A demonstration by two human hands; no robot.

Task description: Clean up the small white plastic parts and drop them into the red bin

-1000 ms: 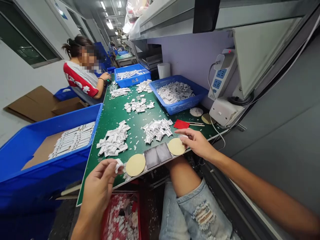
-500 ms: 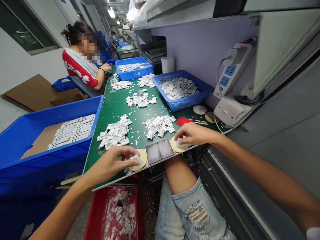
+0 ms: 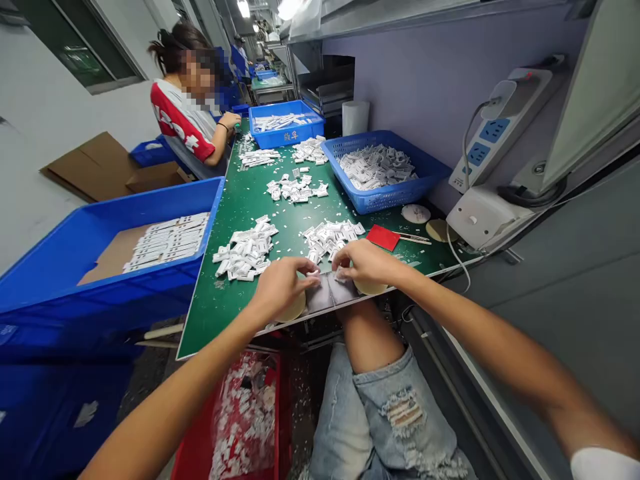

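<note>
My left hand [image 3: 286, 283] pinches a small white piece [image 3: 313, 273] above the left of two grey pads [image 3: 320, 297] at the table's front edge. Over the right pad, my right hand [image 3: 356, 262] has its fingers closed on another small white piece [image 3: 343, 273]. A round cream disc [image 3: 293, 311] lies partly under my left hand, and a second cream disc [image 3: 371, 287] lies below my right hand. Behind the hands are two piles of white pieces, one to the left [image 3: 246, 251] and one in the middle [image 3: 329, 239].
A blue basket [image 3: 385, 200] of white pieces and a red square [image 3: 383, 237] lie toward the right. On the left stands a large blue bin [image 3: 100, 212]; a red bin [image 3: 284, 413] is below the table. A person [image 3: 187, 127] sits at the far left side.
Both hands have moved inward from the round discs to the grey pads, each with a white piece. The camera view has shifted, so the surroundings appear farther right.
</note>
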